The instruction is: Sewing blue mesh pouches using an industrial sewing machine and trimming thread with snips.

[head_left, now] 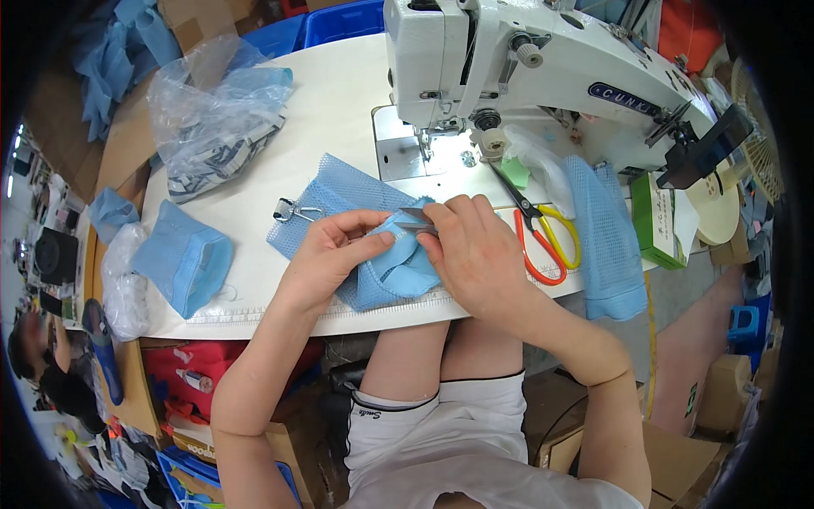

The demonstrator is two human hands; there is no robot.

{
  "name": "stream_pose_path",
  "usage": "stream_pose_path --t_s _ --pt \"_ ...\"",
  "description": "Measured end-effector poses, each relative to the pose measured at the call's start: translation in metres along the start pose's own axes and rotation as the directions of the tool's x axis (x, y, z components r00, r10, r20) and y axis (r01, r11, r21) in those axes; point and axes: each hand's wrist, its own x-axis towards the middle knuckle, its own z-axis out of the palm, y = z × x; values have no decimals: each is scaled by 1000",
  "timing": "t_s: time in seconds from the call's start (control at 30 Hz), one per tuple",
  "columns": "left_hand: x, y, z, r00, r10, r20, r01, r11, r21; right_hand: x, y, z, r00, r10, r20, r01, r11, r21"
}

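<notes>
A light blue mesh bag (352,188) lies at the front edge of the sewing table, its rim folded up in my hands. My left hand (337,253) pinches the cloth rim between thumb and fingers. Closed round a small pair of thread snips (415,222), my right hand (476,254) has the metal blades against the same rim; the handle is hidden in the palm. A metal snap hook (295,209) rests on the left part of the bag. Behind it stands a white sewing machine (441,64), its needle area apart from the cloth.
Scissors (543,233) with red and yellow handles lie right of my hands, beside another blue mesh piece (602,246) hanging over the edge. A blue mesh bag (182,259) and a clear plastic bag (208,119) lie left. A green box (657,222) stands right.
</notes>
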Motion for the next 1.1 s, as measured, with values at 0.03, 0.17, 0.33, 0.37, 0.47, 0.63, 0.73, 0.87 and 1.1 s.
stream_pose_path --t_s 0.03,0.17,0.33,0.37,0.47,0.63,0.73,0.87,1.1 --pt "0 0 -1 1000 4 15 -4 1000 1 0 0 -1 1000 1 0 -1 1000 0" --pt "-1 2 1 1000 -3 26 2 1000 12 -2 0 -2 1000 8 -16 -9 999 -37" --pt "-1 2 0 1000 6 23 -7 1000 27 -3 1 -2 1000 10 -14 -10 998 -57" --pt "-1 2 0 1000 10 28 -11 999 33 -3 1 -2 1000 8 -17 -9 998 -61" --pt "-2 4 1 1000 -7 23 6 999 31 -2 0 0 999 0 -40 -2 998 -57" --pt "-2 7 -1 997 -64 30 63 997 45 -2 2 1 995 -76 -62 74 997 -35" --pt "-2 7 -4 997 -71 41 69 996 59 -4 3 1 995 -98 -19 97 995 -37" --pt "-1 4 -7 998 -66 16 65 996 56 -3 3 0 999 -36 -28 38 998 44" --pt "-1 4 -6 999 -50 13 50 999 19 -7 3 4 992 -113 -51 113 994 -13"
